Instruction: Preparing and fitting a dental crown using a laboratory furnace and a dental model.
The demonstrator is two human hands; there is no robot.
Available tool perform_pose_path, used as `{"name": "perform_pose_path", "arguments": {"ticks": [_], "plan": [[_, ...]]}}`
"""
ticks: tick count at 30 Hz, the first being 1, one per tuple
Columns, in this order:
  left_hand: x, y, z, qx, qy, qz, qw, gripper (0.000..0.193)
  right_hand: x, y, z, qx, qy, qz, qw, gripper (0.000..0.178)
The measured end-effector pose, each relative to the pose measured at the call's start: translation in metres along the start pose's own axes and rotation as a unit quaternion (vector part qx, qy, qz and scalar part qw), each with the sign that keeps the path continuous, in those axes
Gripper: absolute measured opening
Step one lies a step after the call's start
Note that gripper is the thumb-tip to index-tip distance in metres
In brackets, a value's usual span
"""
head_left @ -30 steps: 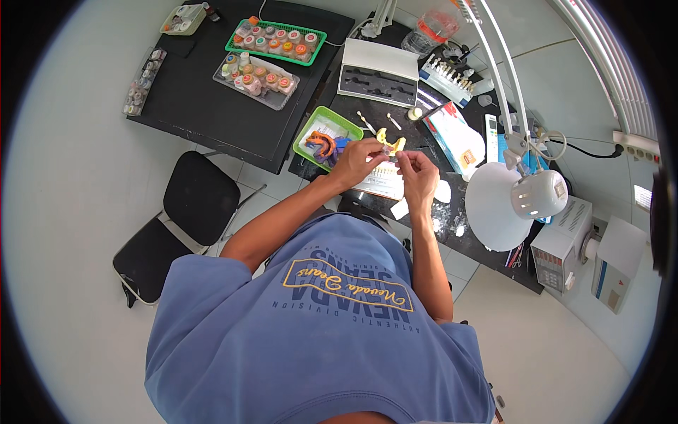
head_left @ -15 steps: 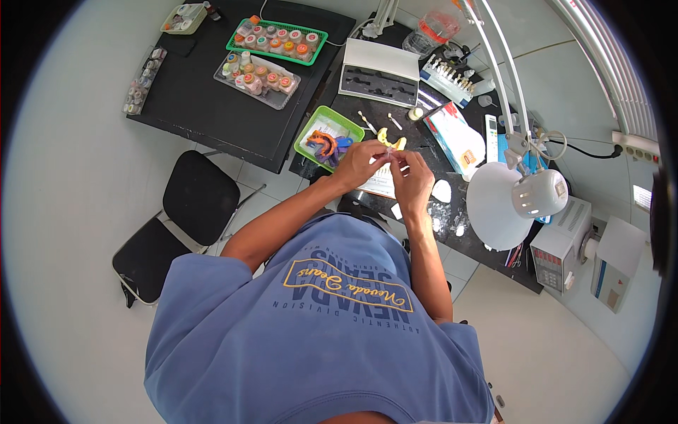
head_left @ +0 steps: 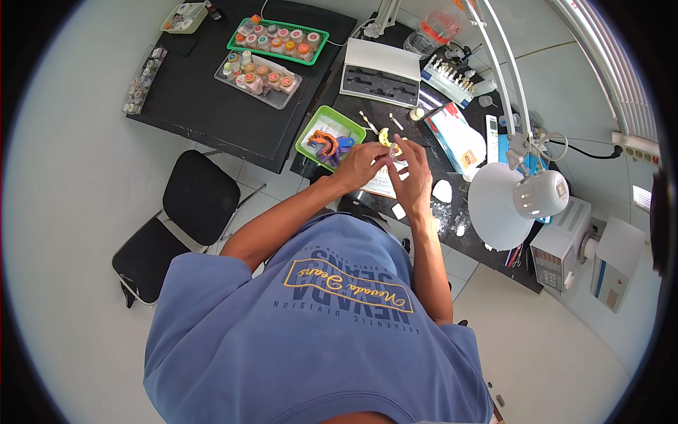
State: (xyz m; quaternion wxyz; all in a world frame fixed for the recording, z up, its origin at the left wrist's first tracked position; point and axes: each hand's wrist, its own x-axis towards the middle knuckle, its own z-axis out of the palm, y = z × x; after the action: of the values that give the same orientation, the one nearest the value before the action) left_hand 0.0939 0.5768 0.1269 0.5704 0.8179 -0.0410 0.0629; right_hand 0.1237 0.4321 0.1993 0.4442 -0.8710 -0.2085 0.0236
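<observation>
My left hand (head_left: 360, 162) and my right hand (head_left: 412, 175) meet above the near part of the black worktop. A small clear, glassy-looking piece (head_left: 393, 150) sits between their fingertips; its kind is too small to make out. The left thumb and fingers are pinched together at its left side. My right thumb and forefinger are bent around its other side, with the remaining fingers looser. Just beyond lies a yellow horseshoe-shaped dental model (head_left: 383, 136), partly hidden by the fingers. Under the hands is a printed white card (head_left: 381, 185).
A green basket (head_left: 308, 126) with orange and purple pieces stands left of the hands. Beyond are an open case (head_left: 380, 78) and a shade-tab rack (head_left: 448, 81). A white lamp (head_left: 501, 205) overhangs the right side. A black chair (head_left: 201, 189) stands at left.
My right hand has shifted slightly, and its fingers have spread and lifted around the clear piece, which shows more now. The left hand stays nearly in place.
</observation>
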Motion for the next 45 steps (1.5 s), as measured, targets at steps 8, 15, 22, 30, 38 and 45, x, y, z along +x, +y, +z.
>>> {"name": "perform_pose_path", "arguments": {"ticks": [8, 15, 22, 30, 38, 45], "plan": [[-0.001, 0.006, -0.001, -0.019, -0.017, 0.015, 1.000, 0.020, -0.002, 0.019, 0.000, -0.025, -0.018, -0.018, 0.999, 0.017], [-0.001, 0.017, -0.004, -0.056, -0.043, -0.104, 0.992, 0.021, -0.008, 0.024, 0.017, 0.038, 0.062, 0.002, 0.997, 0.011], [-0.020, -0.004, -0.008, 0.008, -0.038, -0.160, 0.986, 0.021, -0.018, 0.041, 0.023, 0.021, -0.040, -0.019, 0.999, 0.024], [-0.013, -0.029, -0.074, 0.119, 0.069, -0.171, 0.976, 0.020, 0.024, 0.098, 0.020, -0.115, -0.060, 0.073, 0.989, 0.040], [-0.003, -0.032, -0.097, 0.240, 0.103, -0.102, 0.960, 0.031, 0.027, 0.110, 0.038, -0.254, -0.175, 0.027, 0.951, 0.031], [-0.046, -0.085, -0.113, 0.171, 0.137, -0.250, 0.943, 0.041, 0.019, 0.077, 0.039, -0.098, -0.052, 0.070, 0.991, 0.030]]}}
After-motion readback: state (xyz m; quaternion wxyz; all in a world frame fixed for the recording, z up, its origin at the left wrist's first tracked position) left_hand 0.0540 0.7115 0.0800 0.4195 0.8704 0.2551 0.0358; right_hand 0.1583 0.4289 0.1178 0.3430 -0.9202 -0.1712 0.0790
